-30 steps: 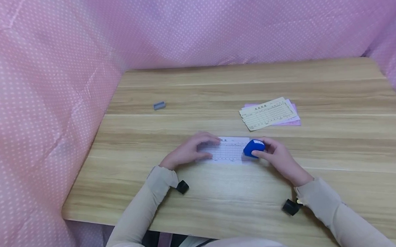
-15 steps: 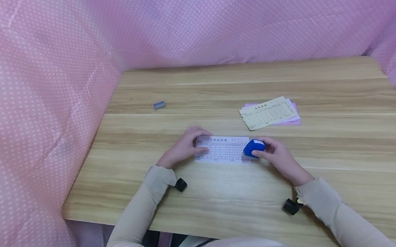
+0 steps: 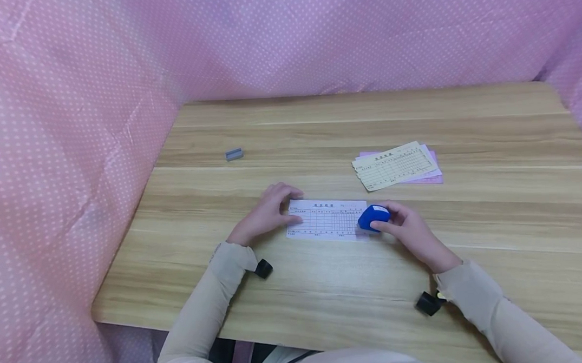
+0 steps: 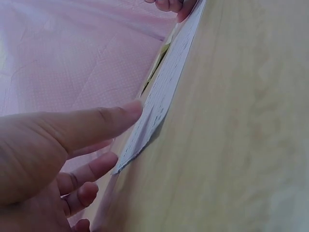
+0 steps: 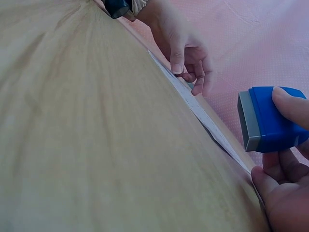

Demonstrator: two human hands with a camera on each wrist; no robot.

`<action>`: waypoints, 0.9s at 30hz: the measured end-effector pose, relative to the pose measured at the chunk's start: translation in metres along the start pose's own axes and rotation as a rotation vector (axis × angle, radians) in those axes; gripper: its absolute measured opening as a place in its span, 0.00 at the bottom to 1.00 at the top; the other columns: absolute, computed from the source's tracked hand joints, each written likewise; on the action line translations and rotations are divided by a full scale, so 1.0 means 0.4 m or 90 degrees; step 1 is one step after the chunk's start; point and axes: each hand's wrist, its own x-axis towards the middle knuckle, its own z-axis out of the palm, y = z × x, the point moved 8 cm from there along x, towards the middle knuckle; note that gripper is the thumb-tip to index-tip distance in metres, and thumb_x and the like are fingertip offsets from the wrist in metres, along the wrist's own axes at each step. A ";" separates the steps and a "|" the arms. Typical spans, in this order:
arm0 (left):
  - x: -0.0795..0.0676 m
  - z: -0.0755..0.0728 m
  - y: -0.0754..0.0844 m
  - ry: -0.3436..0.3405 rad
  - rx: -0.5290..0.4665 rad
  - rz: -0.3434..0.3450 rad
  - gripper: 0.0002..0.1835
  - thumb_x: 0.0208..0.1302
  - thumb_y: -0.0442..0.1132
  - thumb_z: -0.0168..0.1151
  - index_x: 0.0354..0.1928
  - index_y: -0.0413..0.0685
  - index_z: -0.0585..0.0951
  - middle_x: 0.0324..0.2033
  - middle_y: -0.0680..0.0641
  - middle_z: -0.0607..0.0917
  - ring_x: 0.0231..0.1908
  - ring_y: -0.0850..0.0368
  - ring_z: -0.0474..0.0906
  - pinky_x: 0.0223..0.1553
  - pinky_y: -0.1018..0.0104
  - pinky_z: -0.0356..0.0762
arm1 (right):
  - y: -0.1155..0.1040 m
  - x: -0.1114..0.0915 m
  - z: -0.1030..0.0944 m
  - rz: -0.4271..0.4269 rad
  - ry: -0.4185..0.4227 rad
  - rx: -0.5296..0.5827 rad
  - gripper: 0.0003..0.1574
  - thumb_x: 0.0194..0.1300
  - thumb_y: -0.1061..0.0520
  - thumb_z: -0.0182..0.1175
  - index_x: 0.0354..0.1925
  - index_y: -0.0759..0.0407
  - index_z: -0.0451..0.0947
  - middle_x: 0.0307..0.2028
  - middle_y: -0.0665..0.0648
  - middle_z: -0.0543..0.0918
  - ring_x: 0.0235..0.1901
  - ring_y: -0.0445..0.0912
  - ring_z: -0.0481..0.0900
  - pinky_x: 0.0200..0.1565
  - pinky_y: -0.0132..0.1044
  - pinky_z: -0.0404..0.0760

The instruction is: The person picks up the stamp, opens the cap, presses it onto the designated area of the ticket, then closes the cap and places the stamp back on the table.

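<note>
A white printed form [image 3: 324, 220] lies in front of the person, its left end lifted slightly off the table in the left wrist view. My left hand [image 3: 265, 212] is at that end, thumb and fingers spread apart and loosely bent, the thumb tip overlapping the paper's edge. In my right hand [image 3: 410, 230] is a blue stamp [image 5: 275, 121], pinched between thumb and fingers, its grey base facing left. It is over the form's right end, tilted and raised above the paper. Lower fingers of the right hand touch the form's right edge in the right wrist view.
Behind the form, to the right, is a fanned stack of slips, a yellow one [image 3: 393, 167] on top and pink [image 3: 434, 179] beneath. A small grey trough-shaped piece [image 3: 233, 155] lies at the back left of the wooden table [image 3: 325, 304]. Pink dotted cloth [image 3: 285, 46] hangs around the back.
My left hand has drawn back to the left from over the form, uncovering its left part and heading. The right hand and the stamp have stayed in place.
</note>
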 end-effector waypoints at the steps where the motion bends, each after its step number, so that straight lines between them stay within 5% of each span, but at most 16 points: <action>1: 0.000 0.000 -0.001 0.000 0.005 0.000 0.28 0.54 0.43 0.73 0.57 0.49 0.75 0.54 0.50 0.77 0.54 0.53 0.67 0.60 0.56 0.63 | 0.000 0.000 0.000 0.000 0.000 -0.001 0.31 0.67 0.52 0.61 0.63 0.63 0.69 0.61 0.66 0.74 0.47 0.27 0.75 0.49 0.17 0.74; 15: -0.002 0.003 -0.005 -0.008 0.019 -0.013 0.29 0.54 0.41 0.73 0.56 0.46 0.72 0.54 0.47 0.75 0.55 0.51 0.66 0.62 0.54 0.62 | 0.009 0.002 0.001 0.004 0.001 -0.010 0.31 0.66 0.49 0.62 0.63 0.62 0.70 0.60 0.65 0.75 0.47 0.28 0.75 0.48 0.18 0.75; 27: -0.003 0.003 -0.003 -0.017 0.024 -0.028 0.23 0.54 0.41 0.73 0.51 0.44 0.76 0.44 0.48 0.75 0.47 0.52 0.64 0.52 0.60 0.61 | 0.013 0.005 0.000 0.013 0.001 -0.017 0.32 0.67 0.48 0.61 0.63 0.62 0.69 0.60 0.65 0.75 0.46 0.29 0.76 0.48 0.18 0.75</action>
